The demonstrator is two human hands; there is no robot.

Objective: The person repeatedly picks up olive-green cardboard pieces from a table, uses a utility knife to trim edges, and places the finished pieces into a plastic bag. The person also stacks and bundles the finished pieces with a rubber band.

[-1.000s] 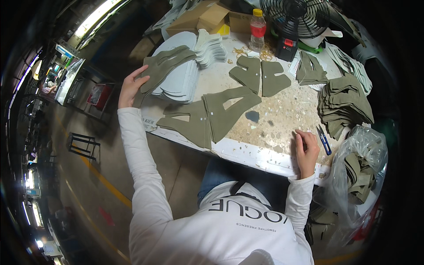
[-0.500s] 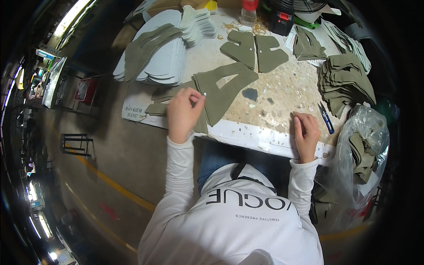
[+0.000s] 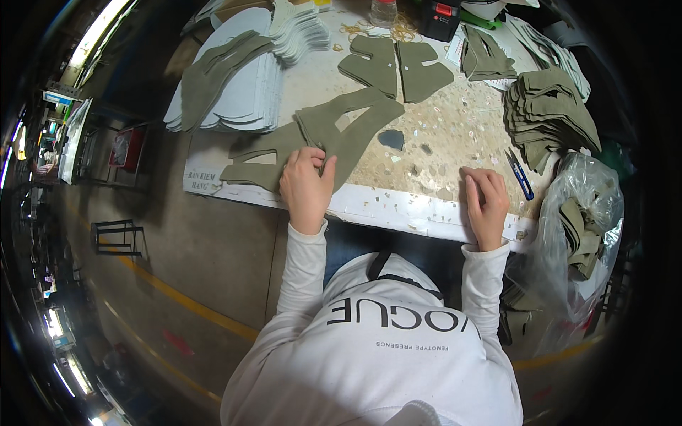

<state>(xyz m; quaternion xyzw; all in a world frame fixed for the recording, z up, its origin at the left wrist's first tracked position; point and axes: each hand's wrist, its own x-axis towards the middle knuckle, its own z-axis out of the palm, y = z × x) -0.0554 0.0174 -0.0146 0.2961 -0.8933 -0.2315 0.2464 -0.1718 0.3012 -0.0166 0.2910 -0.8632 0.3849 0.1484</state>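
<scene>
A: What's different from 1 second ago?

B: Back then the left hand [image 3: 307, 186] had hold of an olive fabric panel [image 3: 201, 86] at the pale stack of cut pieces [image 3: 249, 115]. Now that panel lies across the top of the stack, let go, and the hand has come over to the slotted olive panels near the front edge of the worktable [image 3: 440, 119]. The view has dipped as well — the upper edge now cuts off the top of the clear bottle [image 3: 383, 12].

A: How open is that hand?

B: Roughly half closed, fingers bent and thumb near the forefinger. It rests where the right slotted panel pile [image 3: 366, 131] meets the left slotted panel pile [image 3: 245, 172]. I can't tell whether the fingertips pinch a layer.

A: And the right hand [image 3: 487, 209]?

B: Much as before: on the front of the worktable, fingers loosely bent, thumb apart — nothing visible in it. The blue-handled thread snips [image 3: 523, 183] lie just to its right, untouched, with a clear plastic bag [image 3: 600, 179] of olive pieces beyond.
</scene>
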